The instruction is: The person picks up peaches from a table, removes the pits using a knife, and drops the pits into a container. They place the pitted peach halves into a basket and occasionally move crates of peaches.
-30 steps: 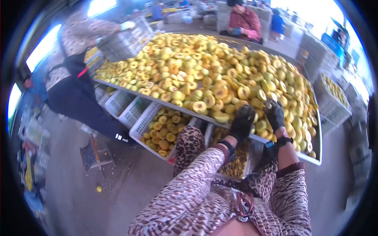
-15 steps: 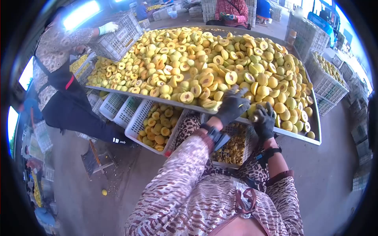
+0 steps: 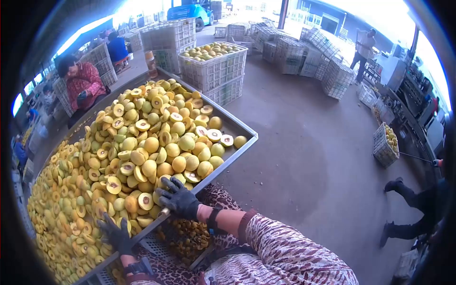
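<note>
A big metal tray [image 3: 240,151] is heaped with yellow peach halves [image 3: 142,156], some with the red pit hollow up. Both my hands wear black gloves and lie on the pile at the tray's near rim. My left hand [image 3: 116,234] rests with fingers spread on the halves. My right hand [image 3: 179,197] lies on fruit further right, and a small pale tool tip [image 3: 165,211] pokes out under it. Below the rim, a crate [image 3: 185,237] holds dark brown pits.
White crates [image 3: 213,64] of whole peaches stand stacked beyond the tray's far end, with empty crates [image 3: 304,52] behind. A seated person in red [image 3: 83,85] is across the tray. At the right, a person in dark clothes [image 3: 413,209] pulls a crate [image 3: 385,145] over bare concrete floor.
The view has swung right, toward the tray's end and the open floor. Both my hands have moved from the tray's middle edge to the rim near its corner, now further apart.
</note>
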`<state>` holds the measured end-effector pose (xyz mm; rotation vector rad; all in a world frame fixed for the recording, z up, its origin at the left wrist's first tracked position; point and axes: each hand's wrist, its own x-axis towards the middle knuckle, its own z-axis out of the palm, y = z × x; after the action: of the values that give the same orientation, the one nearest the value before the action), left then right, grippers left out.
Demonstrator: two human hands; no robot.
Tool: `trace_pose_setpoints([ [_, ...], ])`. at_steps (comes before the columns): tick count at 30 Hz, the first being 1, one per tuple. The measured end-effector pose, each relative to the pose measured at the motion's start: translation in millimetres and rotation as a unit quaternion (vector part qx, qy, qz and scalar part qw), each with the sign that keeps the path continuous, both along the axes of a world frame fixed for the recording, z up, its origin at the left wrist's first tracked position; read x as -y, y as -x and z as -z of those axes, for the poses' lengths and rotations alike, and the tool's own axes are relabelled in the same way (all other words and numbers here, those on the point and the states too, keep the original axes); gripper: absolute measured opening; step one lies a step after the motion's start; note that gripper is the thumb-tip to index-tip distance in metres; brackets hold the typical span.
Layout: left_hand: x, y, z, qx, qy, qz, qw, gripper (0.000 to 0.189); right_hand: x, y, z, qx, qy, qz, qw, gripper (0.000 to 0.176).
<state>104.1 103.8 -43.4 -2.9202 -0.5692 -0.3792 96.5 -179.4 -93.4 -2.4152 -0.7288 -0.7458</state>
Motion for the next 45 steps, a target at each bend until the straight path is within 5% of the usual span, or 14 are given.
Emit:
trace_pose_setpoints([
  [3,-59,-18,-9,0.088,0.196,0.188,0.959,0.051,2,2,0,0.002,0.008,-0.006,1.000,0.031],
  [6,-69,-66,-15,0.259,0.157,0.201,0.932,0.052,2,5,-4,-0.011,0.029,0.005,1.000,0.032],
  [8,-67,-120,8,0.188,0.219,0.237,0.928,0.058,2,1,-1,-0.019,0.031,0.000,0.999,0.034],
  [10,-31,-134,5,0.001,0.060,0.242,0.969,0.044,6,1,4,-0.002,0.050,-0.008,0.999,0.040],
  [15,-6,-107,8,0.053,0.079,0.316,0.944,0.022,5,-3,5,0.014,0.071,0.014,0.997,0.048],
  [20,-18,-89,1,0.157,0.511,0.287,0.795,0.043,-1,-1,-6,0.041,0.045,0.029,0.998,0.037],
  [25,34,-122,-26,0.043,0.182,0.145,0.972,0.055,-4,2,-14,0.056,0.041,0.037,0.997,0.026],
  [30,44,-163,-20,-0.068,0.182,0.145,0.970,0.030,-4,-7,1,0.084,0.053,0.046,0.994,0.020],
  [34,35,-113,-18,0.046,0.290,0.210,0.932,0.028,-4,-9,1,0.102,0.040,0.039,0.993,0.020],
  [39,23,-49,-22,0.338,0.353,0.318,0.812,0.056,2,14,-44,0.119,-0.045,-0.008,0.992,0.016],
  [42,41,18,-32,0.284,0.344,0.373,0.813,0.064,-9,32,-55,0.094,-0.124,-0.025,0.988,0.013],
  [43,52,37,-33,0.278,0.351,0.380,0.809,0.063,-17,42,-61,-0.212,-0.351,-0.087,0.908,0.016],
  [44,64,53,-33,0.266,0.361,0.391,0.804,0.063,-26,54,-67,-0.482,-0.530,-0.126,0.687,0.018],
  [45,77,66,-36,0.258,0.275,0.411,0.830,0.061,-37,66,-78,-0.508,-0.544,-0.157,0.649,0.021],
])
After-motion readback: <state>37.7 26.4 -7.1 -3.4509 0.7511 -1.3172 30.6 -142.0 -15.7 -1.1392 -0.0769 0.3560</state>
